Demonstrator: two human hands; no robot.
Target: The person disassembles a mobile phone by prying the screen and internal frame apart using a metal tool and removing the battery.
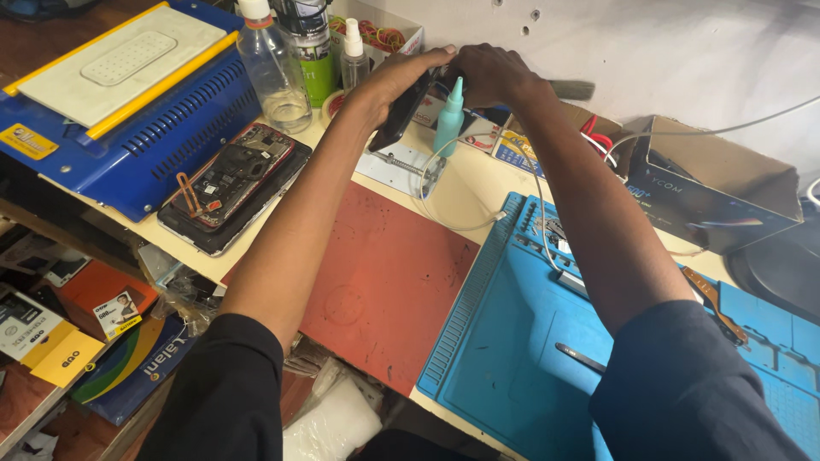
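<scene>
A pale cream tabletop (465,192) is seen, with a worn red rectangular mat (384,290) laid at its middle and a blue silicone work mat with moulded compartments (512,358) just beside it on the right. At the far left a blue metal machine with a yellow-edged white plate (128,94) is set, and a dismantled black phone with exposed circuitry (232,183) is placed before it. A clear plastic bottle (273,68) and a small white spray bottle (354,55) stand behind. A dark open cardboard box (709,188) rests at the far right.
</scene>
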